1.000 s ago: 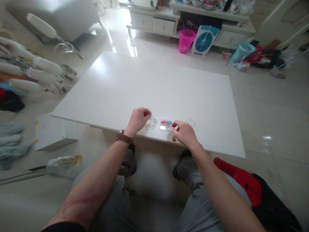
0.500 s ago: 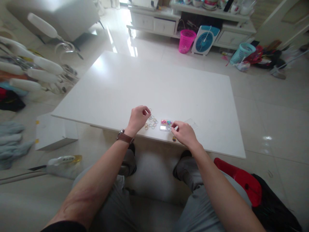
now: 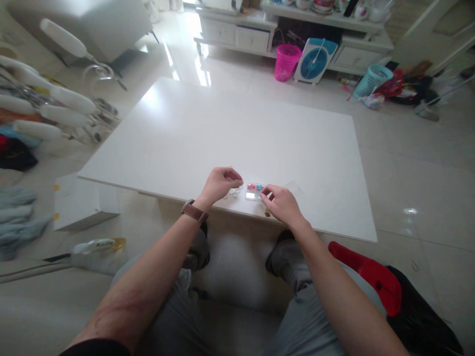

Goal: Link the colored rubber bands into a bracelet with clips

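two legs in grey trousers (image 3: 293, 316) are spreading below the table (image 3: 241, 123), nearest to where i am observing. at the table's near edge, a small dark-and-yellow figure (image 3: 267, 212) is lying alone, just beside the right hand (image 3: 282, 203). that hand is curving its thumb and forefinger at the right side of a clear box (image 3: 251, 196); whether they are gripping anything, i cannot tell. left of the box, the left hand (image 3: 224, 182) is hanging over loose rings (image 3: 235, 193), fingertips bunching close together; whether they are pinching a ring, i cannot tell.

as to progress, the work is standing part-way, in my judgement. the box's back row is carrying coloured pieces (image 3: 255, 187), and a round shape, probably a ring, is showing in its front right. outstanding: several rings are lying outside the box, some hiding under the left hand. a clear panel (image 3: 295, 189), possibly the lid, is lying flat right of the box, not covering it. farther off, a pink basket (image 3: 288, 63) is standing on the floor.
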Motion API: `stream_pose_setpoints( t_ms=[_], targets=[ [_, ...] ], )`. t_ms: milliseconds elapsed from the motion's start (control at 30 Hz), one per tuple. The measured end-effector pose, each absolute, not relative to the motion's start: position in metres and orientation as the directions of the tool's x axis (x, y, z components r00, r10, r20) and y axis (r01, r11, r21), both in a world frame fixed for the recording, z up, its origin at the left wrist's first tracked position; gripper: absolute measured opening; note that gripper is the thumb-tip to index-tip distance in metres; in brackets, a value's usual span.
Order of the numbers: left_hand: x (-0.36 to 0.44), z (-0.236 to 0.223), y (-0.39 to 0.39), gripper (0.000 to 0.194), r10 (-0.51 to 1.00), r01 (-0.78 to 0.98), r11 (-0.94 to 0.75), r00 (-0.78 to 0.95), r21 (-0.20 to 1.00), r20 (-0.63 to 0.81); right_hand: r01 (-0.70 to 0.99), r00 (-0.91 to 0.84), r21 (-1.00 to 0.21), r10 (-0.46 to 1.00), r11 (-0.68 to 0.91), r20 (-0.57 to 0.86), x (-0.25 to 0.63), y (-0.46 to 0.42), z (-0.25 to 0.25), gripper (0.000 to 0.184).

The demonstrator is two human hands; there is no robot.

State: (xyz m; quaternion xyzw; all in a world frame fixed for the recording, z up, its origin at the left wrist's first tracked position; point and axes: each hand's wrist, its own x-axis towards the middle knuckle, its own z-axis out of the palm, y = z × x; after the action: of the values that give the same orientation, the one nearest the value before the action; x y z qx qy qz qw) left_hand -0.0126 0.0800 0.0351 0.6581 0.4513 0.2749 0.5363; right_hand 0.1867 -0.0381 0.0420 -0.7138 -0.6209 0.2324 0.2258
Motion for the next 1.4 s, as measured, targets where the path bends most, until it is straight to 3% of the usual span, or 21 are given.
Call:
stream_pose_setpoints(
  t_ms=[167,400,800,1400],
  targets=[
    [0.006,0.039,0.057,0.023,0.795,0.164,0.111,0.577,0.98,-0.187,0.406,0.132,-0.907,0.99,-0.107,-0.058,0.178,-0.035,0.037,0.029],
    [0.009,0.04,0.05,0.029,0.759,0.057,0.244,0.611,0.968,-0.227,0.125,0.169,-0.979,0.976,-0.159,-0.137,0.177,-0.032,0.028,0.029],
    [0.007,0.04,0.052,0.036,0.727,-0.03,0.413,0.614,0.91,-0.309,0.195,0.22,-0.966,0.967,-0.172,-0.128,0.175,-0.033,0.031,0.026],
    [0.002,0.033,0.063,0.027,0.805,0.041,0.329,0.51,0.943,-0.303,0.258,0.265,-0.94,0.952,-0.222,-0.152,0.181,-0.032,0.029,0.021]
  ],
)
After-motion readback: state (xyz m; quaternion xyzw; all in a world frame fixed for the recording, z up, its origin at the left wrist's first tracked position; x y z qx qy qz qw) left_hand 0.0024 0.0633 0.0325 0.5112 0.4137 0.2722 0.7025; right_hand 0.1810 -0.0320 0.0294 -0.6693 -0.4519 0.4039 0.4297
